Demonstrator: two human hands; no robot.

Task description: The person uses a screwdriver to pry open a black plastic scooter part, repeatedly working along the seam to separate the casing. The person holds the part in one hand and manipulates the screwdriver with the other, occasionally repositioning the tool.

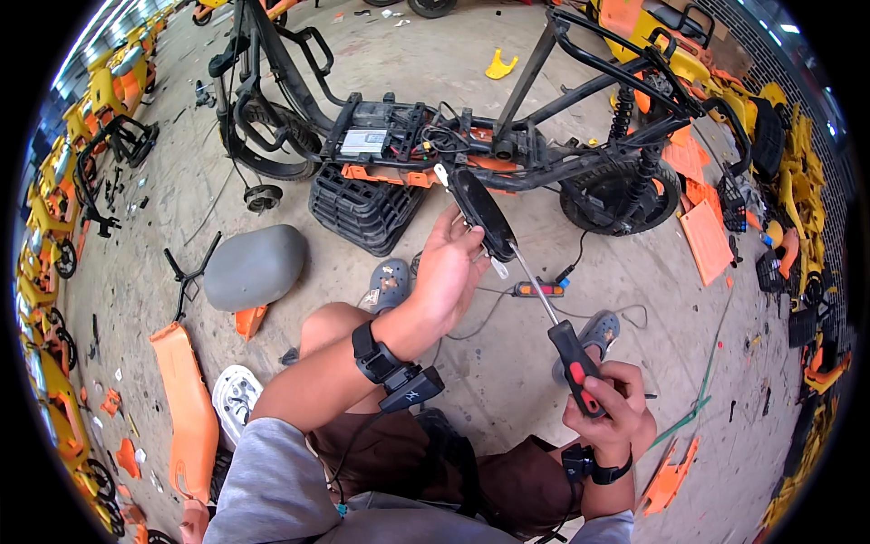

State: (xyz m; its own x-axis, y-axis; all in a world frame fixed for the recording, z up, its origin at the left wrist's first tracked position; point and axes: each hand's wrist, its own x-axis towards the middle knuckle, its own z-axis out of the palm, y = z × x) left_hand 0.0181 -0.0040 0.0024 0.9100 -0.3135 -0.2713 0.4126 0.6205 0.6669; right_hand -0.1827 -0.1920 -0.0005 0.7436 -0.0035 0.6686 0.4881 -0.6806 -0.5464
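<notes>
My left hand (450, 263) is closed around a black, elongated oval part (483, 214) with pale tabs at both ends, holding it up in front of the scooter frame. In my right hand (613, 412) is a screwdriver (576, 364) with a black and red handle. Its long metal shaft slants up to the left, and the tip meets or lies very near the lower end of the black part. Whether a screw sits there cannot be made out. Beyond my hands stands a stripped black scooter frame (535, 113) with a battery-like box (364, 142) and exposed wiring.
A black crate (367, 210) sits under the frame. On the floor lie a grey seat (256, 267), a long orange panel (184, 408), an orange-and-black light (538, 288) with a cable, and a green strap (693, 410). Yellow scooters (54, 263) line the left side; orange panels (705, 240) lie right.
</notes>
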